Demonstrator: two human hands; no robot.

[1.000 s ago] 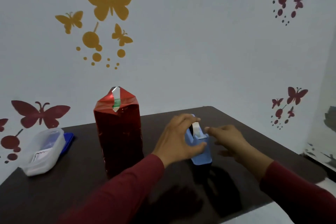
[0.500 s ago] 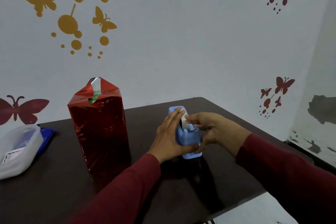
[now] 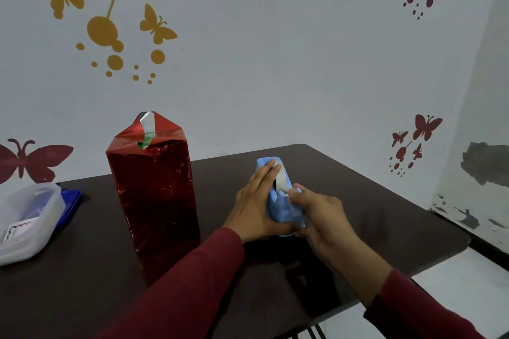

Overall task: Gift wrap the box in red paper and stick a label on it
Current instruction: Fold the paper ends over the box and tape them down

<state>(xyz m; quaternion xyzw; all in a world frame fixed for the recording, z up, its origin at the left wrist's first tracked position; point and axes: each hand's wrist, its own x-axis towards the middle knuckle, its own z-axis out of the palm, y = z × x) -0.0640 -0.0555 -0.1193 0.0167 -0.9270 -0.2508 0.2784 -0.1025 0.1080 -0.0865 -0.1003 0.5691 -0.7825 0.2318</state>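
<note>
A tall box wrapped in shiny red paper stands upright on the dark table, left of centre. Its top flaps stick up unsealed, showing silver backing and a bit of green. To its right sits a light blue tape dispenser. My left hand grips the dispenser's left side, fingers laid over the top. My right hand pinches the tape strip at the dispenser's front, near the cutter.
A clear plastic container with papers inside rests on a blue lid at the table's left edge. The table's right edge and rounded corner are close to my right arm. A wall with butterfly decals stands right behind the table.
My right hand has closed on the tape end and drawn it down toward me along the dispenser. My left hand stays clamped on the dispenser. The view has shifted slightly.
</note>
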